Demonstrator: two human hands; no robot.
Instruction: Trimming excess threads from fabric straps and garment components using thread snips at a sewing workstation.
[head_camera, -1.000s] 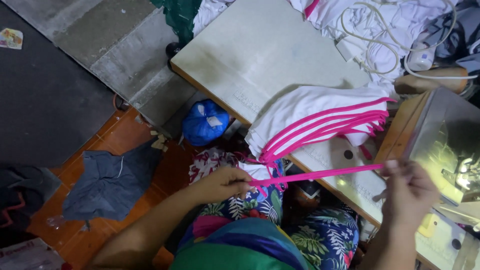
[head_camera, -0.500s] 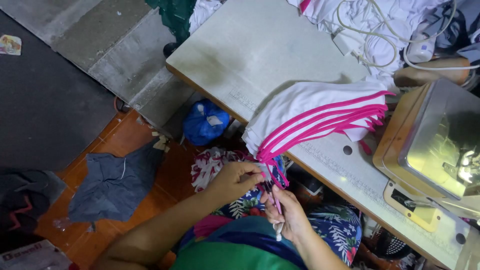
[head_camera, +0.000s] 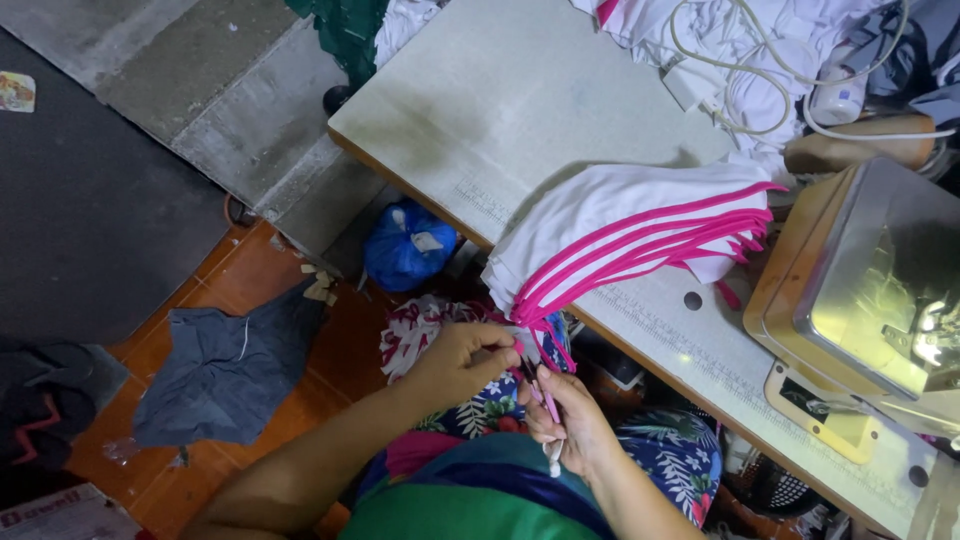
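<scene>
Currently, head view, the only one I have. Left hand (head_camera: 462, 357) sits below the desk edge, fingers pinched on the pink strip (head_camera: 545, 390) near its upper end. Right hand (head_camera: 568, 420) is just beside it, lower and nearer the body, closed around the same strip, which runs down through its fingers; a small pale tool end shows under the palm, and I cannot tell what it is. The two hands are almost touching.

The strip hangs from the stack (head_camera: 625, 235) of white cloth pieces with pink trim, which lies on the desk (head_camera: 500, 110) and droops over its near edge, right above the hands. Loose pink ends dangle from the stack's lower corner.

Right of the stack stands a sewing machine (head_camera: 870, 290), metal bed in a wooden frame. At the far end of the desk lies a heap of white cloth with pale cords (head_camera: 740, 60) across it.

Below the desk, on the floor: a blue bag (head_camera: 405, 245) against the desk's side and a dark grey garment (head_camera: 230, 365) spread on the orange tiles. My lap shows flowered fabric, partly under the hands.
</scene>
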